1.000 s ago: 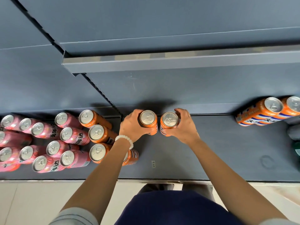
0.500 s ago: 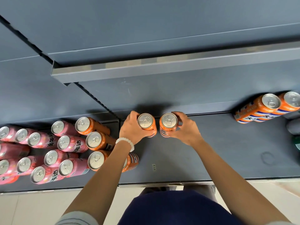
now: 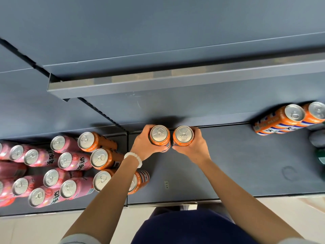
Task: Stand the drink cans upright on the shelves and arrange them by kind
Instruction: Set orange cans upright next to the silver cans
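The left hand (image 3: 144, 143) grips one orange can (image 3: 160, 135), the right hand (image 3: 194, 147) another (image 3: 183, 135). The left forearm hides part of a fourth orange can (image 3: 139, 181); pink cans (image 3: 52, 173) run past the frame edge.

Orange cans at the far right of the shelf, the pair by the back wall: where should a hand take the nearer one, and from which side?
Grip the left orange can of the pair round its side wall just below the silver lid, coming from the front left. Its right side sits against the second orange can and the back wall is close behind.
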